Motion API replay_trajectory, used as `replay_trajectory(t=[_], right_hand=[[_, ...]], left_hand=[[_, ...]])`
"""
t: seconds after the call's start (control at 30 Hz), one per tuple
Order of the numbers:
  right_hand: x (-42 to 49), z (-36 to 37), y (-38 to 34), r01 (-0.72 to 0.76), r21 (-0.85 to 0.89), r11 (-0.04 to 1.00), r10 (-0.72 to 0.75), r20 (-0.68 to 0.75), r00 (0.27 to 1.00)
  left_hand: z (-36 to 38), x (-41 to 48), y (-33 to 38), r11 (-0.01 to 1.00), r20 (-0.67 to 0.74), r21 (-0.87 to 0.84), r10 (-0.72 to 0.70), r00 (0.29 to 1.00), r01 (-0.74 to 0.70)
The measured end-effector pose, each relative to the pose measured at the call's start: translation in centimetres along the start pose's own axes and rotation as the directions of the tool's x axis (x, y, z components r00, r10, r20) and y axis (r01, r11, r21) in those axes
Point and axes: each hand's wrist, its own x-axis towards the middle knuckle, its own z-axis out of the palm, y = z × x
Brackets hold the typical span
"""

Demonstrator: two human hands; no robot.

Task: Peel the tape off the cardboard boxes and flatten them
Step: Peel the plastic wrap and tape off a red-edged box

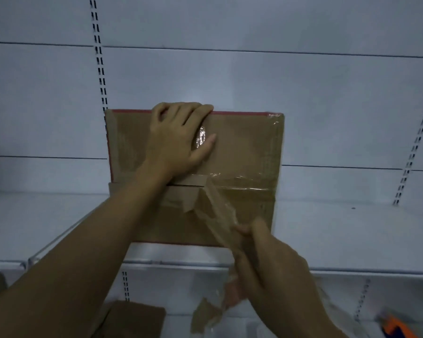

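A brown cardboard box (pixel 244 147) with a red far edge sits on a white shelf (pixel 340 230), its top facing me. My left hand (pixel 178 135) lies on the far half of the top, fingers hooked over the far edge, thumb flat on the cardboard. Clear tape (pixel 244 182) runs along the centre seam on the right part. A strip of that tape (pixel 217 211) is lifted off the seam's middle and stretches toward me. My right hand (pixel 274 259) pinches this strip at the box's near edge.
The shelf's white back panel (pixel 230 76) with slotted uprights rises behind the box. Below the shelf lie another piece of cardboard (pixel 132 318), a crumpled tape scrap (pixel 205 313) and an orange object (pixel 396 325) at the lower right.
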Motion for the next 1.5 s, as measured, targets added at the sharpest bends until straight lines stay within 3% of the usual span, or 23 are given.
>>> replay_trajectory(t=[0.13,0.2,0.37,0.5,0.63,0.7,0.77,0.9,1.03,1.5], right_hand=[[-2.6,-0.6,2.6,-0.089,0.102,0.991,0.075,0.136,0.988],[-3.4,-0.6,4.0,-0.042,0.175,0.984,0.028,0.081,0.996],[-4.3,-2.6,6.4,0.066,0.161,0.985,-0.058,-0.053,0.997],[-0.1,-4.0,7.6,0.04,0.275,0.961,0.017,-0.203,0.979],[3.7,-4.3,6.1,0.127,0.184,0.975,-0.072,-0.277,0.958],[4.7,-4.3,5.2,0.149,0.106,0.983,-0.115,-0.279,0.953],[5.2,-4.4,4.5,0.143,0.064,0.988,-0.121,-0.264,0.957],[3.4,-5.3,4.6,0.131,0.087,0.988,-0.113,-0.187,0.976],[-0.5,-5.2,5.5,0.066,0.183,0.981,-0.072,0.025,0.997],[-2.7,-4.9,7.2,0.205,0.172,0.963,-0.207,-0.01,0.978]], left_hand=[[-0.2,-0.2,0.1,0.999,0.034,0.034,0.002,0.999,-0.003],[-0.3,-0.1,0.3,0.999,0.054,0.037,0.001,0.999,-0.003],[-0.5,-0.3,0.6,0.999,0.102,0.044,-0.026,0.994,0.021],[-0.7,-0.1,1.2,0.999,0.169,0.038,-0.023,0.985,0.016],[-1.5,-3.5,2.1,0.995,0.263,-0.073,0.083,0.961,-0.066],[-1.5,-8.0,3.3,0.991,0.382,-0.008,0.123,0.916,-0.13],[-0.8,-12.1,4.5,0.989,0.478,0.086,0.069,0.876,-0.124],[1.5,-13.7,5.0,0.994,0.369,0.109,-0.064,0.927,0.025],[2.6,-13.6,4.1,0.998,0.33,0.063,-0.011,0.944,-0.011],[2.3,-13.5,4.6,0.989,0.358,0.137,0.008,0.934,-0.061]])
